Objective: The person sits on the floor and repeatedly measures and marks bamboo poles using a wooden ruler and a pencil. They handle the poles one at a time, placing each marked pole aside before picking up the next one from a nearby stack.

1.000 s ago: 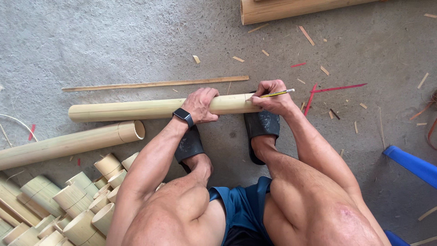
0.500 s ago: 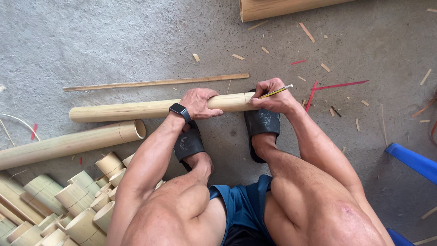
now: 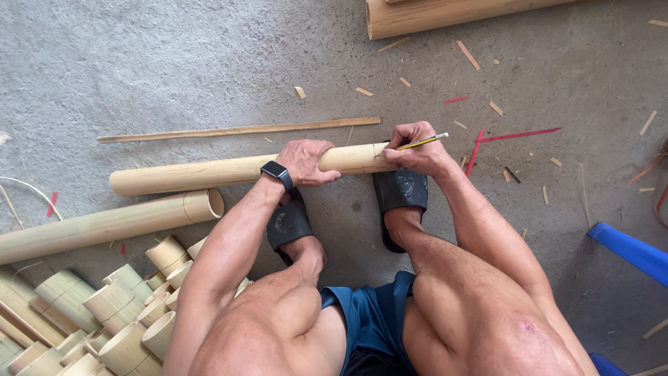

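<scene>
Two hands are busy on one bamboo pole (image 3: 229,172) that lies across the concrete floor (image 3: 174,63), just beyond the person's black sandals (image 3: 403,191). The left hand (image 3: 306,161) is wrapped over the top of the pole, fingers curled round it and pressing it down; a dark wristwatch (image 3: 277,172) sits on that wrist. The right hand (image 3: 416,152) is closed around a yellow pencil (image 3: 421,142), whose tip rests on the pole's right end. A thin wooden strip (image 3: 236,130) lies on the far side of the pole, roughly parallel and a little apart. On the near side, to the left, a second, thicker bamboo tube (image 3: 104,223) lies at a slight angle, and past that sits a heap of short cut bamboo rings (image 3: 104,306). Chips and red slivers are scattered beyond the pole's right end.
</scene>
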